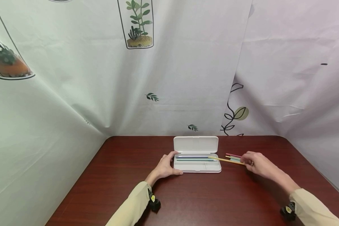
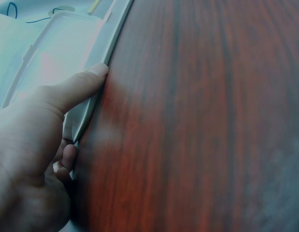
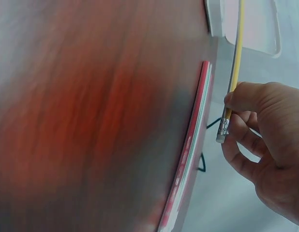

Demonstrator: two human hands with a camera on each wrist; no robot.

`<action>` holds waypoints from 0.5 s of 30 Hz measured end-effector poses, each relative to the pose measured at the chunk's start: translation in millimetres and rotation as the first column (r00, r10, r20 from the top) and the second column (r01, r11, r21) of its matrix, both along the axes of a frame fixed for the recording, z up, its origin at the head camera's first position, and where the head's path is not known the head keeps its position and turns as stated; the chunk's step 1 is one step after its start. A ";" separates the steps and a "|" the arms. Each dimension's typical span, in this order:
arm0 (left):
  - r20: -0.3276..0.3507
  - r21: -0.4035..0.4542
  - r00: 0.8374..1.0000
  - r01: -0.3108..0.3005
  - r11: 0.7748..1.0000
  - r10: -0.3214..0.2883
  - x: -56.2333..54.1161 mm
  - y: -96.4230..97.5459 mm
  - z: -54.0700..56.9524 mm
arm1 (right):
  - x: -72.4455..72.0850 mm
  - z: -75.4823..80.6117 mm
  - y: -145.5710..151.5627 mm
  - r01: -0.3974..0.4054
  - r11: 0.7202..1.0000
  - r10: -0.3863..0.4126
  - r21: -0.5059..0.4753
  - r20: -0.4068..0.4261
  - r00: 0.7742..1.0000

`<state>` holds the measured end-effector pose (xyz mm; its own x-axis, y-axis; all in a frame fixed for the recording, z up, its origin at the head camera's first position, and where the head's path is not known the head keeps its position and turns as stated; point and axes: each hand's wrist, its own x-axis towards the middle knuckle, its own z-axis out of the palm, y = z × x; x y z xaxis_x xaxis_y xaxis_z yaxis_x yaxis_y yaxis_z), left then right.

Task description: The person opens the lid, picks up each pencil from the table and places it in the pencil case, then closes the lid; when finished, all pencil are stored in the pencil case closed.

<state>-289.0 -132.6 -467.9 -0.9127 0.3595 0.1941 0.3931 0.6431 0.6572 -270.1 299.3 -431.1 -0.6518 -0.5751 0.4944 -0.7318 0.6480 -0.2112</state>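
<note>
Fingers of the left hand [image 1: 164, 166] stand spread in a wide C around the left end of the white pencil case [image 1: 197, 171], while those of the right hand [image 1: 258, 163], to the right of the case, pinch a yellow pencil [image 1: 227, 160]. Seen from the head, the table [image 1: 214, 197] reaches well out to the left and right of the case and toward the person in front of it; close behind its raised lid [image 1: 196, 144] come the table's far edge and the printed cloth [image 1: 172, 78]. From the right hand the yellow pencil slants back leftward, its far end over the right end of the case. A dark blue pencil [image 1: 192, 157] and a teal pencil [image 1: 195, 160] lie in the rear compartment of the case, and loose pencils [image 1: 234, 155] lie just right of it, beside the right hand. At the left wrist, wood spreads from the case's front edge; the thumb rests along that edge, and the other fingers curl in at the case's left end. At the right wrist, thumb and fingertips close on the yellow pencil near its eraser [image 3: 220, 138], whose end sticks out past them, away from the case.
</note>
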 end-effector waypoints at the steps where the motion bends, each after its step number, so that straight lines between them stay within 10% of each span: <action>1: 0.002 0.001 1.000 0.000 1.000 0.000 0.0 0.0 0.1 | -0.8 0.9 -2.3 -0.004 1.000 0.004 0.000 0.000 1.000; 15: 0.010 0.003 1.000 0.001 1.000 -0.001 0.8 -0.2 1.5 | -12.6 8.5 -36.9 -0.022 1.000 0.020 0.020 0.066 0.998</action>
